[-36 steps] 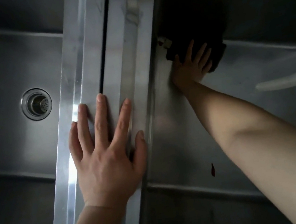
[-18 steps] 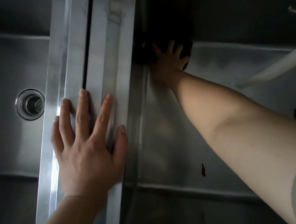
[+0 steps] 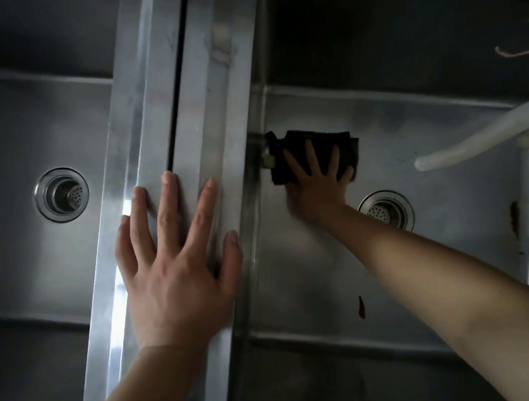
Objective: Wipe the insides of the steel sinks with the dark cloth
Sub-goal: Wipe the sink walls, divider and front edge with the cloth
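Right grip [image 3: 318, 185] flat, presses one dark cloth [image 3: 314, 149]; left grip [image 3: 176, 266] flat; two sinks [image 3: 4, 144].

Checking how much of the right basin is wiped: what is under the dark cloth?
The dark cloth lies on the floor of the right sink, beside its left wall, with the right hand pressing on it. The steel directly beneath it is covered, so its state cannot be seen.

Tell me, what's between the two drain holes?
The steel rims, with the left hand flat on them, and the right hand pressing the cloth. Head view.
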Action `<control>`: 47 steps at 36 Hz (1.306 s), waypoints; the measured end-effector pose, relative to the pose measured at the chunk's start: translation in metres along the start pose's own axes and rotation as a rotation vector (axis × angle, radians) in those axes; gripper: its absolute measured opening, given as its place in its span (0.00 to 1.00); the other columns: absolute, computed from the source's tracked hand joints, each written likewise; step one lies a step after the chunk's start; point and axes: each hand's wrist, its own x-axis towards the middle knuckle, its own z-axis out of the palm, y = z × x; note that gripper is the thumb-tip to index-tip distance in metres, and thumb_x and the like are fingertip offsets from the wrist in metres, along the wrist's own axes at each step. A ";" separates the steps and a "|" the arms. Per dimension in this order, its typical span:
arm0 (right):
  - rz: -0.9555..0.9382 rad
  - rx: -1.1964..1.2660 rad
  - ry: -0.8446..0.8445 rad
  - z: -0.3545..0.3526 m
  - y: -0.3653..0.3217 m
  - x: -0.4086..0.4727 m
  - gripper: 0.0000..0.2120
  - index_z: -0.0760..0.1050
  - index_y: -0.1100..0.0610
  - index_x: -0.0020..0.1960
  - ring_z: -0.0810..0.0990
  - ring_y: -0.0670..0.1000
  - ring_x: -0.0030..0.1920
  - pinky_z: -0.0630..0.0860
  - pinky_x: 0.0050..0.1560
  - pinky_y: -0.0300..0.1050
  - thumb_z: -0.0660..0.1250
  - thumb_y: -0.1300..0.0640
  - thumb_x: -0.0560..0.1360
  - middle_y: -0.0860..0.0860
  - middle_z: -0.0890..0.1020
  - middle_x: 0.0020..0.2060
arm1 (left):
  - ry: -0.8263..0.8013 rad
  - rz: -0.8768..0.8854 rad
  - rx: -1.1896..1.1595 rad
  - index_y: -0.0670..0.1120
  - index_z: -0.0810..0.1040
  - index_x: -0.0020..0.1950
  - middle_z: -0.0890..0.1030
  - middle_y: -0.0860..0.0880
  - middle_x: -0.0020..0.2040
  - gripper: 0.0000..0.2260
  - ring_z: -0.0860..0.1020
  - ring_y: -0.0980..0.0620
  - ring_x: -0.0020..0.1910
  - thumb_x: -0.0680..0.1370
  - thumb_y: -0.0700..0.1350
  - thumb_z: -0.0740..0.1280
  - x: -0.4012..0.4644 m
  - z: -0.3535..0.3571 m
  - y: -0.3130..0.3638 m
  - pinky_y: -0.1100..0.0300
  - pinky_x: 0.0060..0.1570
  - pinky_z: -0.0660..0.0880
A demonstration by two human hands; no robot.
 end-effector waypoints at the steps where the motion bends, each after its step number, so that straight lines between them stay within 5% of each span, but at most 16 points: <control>1: -0.003 -0.010 -0.001 -0.003 -0.004 0.010 0.30 0.41 0.33 0.78 0.34 0.69 0.77 0.40 0.70 0.78 0.53 0.41 0.82 0.47 0.39 0.81 | 0.004 0.001 0.000 0.58 0.59 0.79 0.54 0.46 0.81 0.28 0.48 0.40 0.80 0.79 0.60 0.57 0.000 0.001 0.000 0.40 0.76 0.50; 12: 0.127 0.092 -0.049 -0.050 -0.049 0.088 0.33 0.45 0.35 0.79 0.31 0.70 0.76 0.35 0.67 0.80 0.56 0.53 0.81 0.48 0.36 0.80 | 0.038 0.026 0.007 0.58 0.58 0.79 0.53 0.47 0.81 0.28 0.47 0.40 0.80 0.79 0.60 0.57 0.000 0.006 -0.004 0.40 0.76 0.49; 17: -0.034 -0.049 -0.137 -0.025 -0.032 0.032 0.34 0.43 0.34 0.79 0.33 0.70 0.77 0.37 0.69 0.80 0.57 0.48 0.80 0.49 0.39 0.81 | 0.016 0.029 0.006 0.59 0.56 0.79 0.51 0.48 0.82 0.28 0.45 0.41 0.80 0.80 0.60 0.56 0.000 0.005 -0.004 0.42 0.77 0.46; 26: -0.596 -0.253 -0.250 0.059 0.001 -0.150 0.33 0.62 0.38 0.77 0.47 0.76 0.75 0.47 0.66 0.83 0.69 0.50 0.75 0.53 0.57 0.80 | 0.085 0.039 0.045 0.59 0.57 0.79 0.53 0.47 0.81 0.27 0.50 0.39 0.79 0.80 0.60 0.56 0.000 0.014 -0.006 0.40 0.75 0.50; 31: -0.925 -0.537 -0.417 0.077 0.006 -0.175 0.31 0.48 0.34 0.79 0.22 0.71 0.68 0.30 0.66 0.80 0.59 0.46 0.81 0.48 0.36 0.80 | 0.078 0.033 0.052 0.60 0.57 0.79 0.53 0.48 0.81 0.27 0.49 0.39 0.79 0.80 0.61 0.55 0.000 0.012 -0.004 0.40 0.75 0.50; 41: -1.084 -0.730 -0.482 0.039 0.050 -0.170 0.30 0.54 0.34 0.78 0.32 0.66 0.77 0.29 0.68 0.74 0.60 0.41 0.79 0.44 0.43 0.81 | 0.091 0.039 0.036 0.59 0.57 0.79 0.54 0.47 0.81 0.27 0.50 0.39 0.79 0.80 0.60 0.56 -0.001 0.011 0.000 0.40 0.75 0.50; 47: -1.027 -0.738 -0.549 0.022 0.106 -0.185 0.23 0.64 0.39 0.75 0.35 0.61 0.79 0.33 0.72 0.72 0.59 0.48 0.81 0.43 0.46 0.81 | 0.133 0.057 0.043 0.59 0.57 0.79 0.55 0.45 0.81 0.26 0.51 0.37 0.79 0.81 0.60 0.55 -0.001 0.013 -0.003 0.39 0.75 0.52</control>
